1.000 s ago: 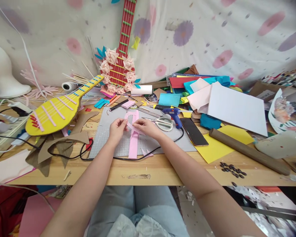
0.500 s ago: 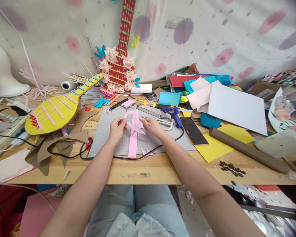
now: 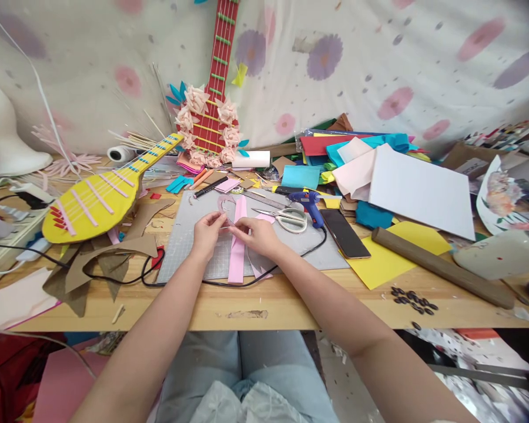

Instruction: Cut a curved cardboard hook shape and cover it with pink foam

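Note:
Close together over the grey cutting mat (image 3: 187, 258), my two hands work on a thin pink paper strip (image 3: 223, 202) that curls up in a loop above the fingertips. My left hand (image 3: 207, 236) is closed, thumb and fingers pinching the strip. The fingers of my right hand (image 3: 260, 236) pinch it too, almost touching the left fingertips. Part of the strip is hidden by the fingers. Beneath, a wider pink paper band (image 3: 237, 264) lies upright on the mat. Scissors (image 3: 291, 220) with pale handles rest just right of my right hand.
A blue glue gun (image 3: 308, 205) and a black phone (image 3: 346, 234) lie to the right, the gun's black cord (image 3: 247, 284) crossing the mat's front. Yellow (image 3: 92, 205) and red (image 3: 209, 129) paper instruments stand behind. A brown tube (image 3: 441, 267) and dark beads (image 3: 414, 301) lie right.
My right hand has shifted left, closing the gap to my left hand. The strip between them has turned nearly edge-on, and more of the scissors shows.

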`<state>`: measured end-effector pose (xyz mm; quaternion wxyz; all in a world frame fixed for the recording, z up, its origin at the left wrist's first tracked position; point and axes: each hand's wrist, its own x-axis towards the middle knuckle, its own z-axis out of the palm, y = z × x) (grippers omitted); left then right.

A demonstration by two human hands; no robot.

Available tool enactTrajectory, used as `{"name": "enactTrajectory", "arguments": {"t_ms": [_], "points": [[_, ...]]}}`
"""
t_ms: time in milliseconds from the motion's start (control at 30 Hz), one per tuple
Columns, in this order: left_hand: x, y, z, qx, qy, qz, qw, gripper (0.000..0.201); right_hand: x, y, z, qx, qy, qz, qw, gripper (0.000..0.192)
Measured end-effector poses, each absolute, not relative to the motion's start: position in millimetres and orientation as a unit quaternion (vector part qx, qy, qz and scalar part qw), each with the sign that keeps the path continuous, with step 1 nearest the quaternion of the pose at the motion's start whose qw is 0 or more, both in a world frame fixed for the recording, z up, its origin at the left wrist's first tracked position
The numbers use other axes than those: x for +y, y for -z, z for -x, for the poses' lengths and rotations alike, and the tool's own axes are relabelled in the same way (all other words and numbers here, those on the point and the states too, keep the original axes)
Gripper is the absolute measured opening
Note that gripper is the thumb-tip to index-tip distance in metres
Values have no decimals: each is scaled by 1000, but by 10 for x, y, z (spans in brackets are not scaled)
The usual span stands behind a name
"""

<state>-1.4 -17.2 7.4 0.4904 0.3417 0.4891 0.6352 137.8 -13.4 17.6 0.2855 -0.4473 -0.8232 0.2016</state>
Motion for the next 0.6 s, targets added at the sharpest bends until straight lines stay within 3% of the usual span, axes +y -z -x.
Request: {"name": "enactTrajectory", "arguments": {"t_ms": [167,367,600], "points": [[-170,-113,80,458,-614,-293,572,22,25,-270,-1743,-768,-161,539,306,31],[-179,-199,133,429,-581,-270,636,15,160,-272,-2187,-724,-70,662,183,26],[-183,-243,180,442,-570,-249,646,19,134,-239,-2142,-732,-77,662,141,32]]}}
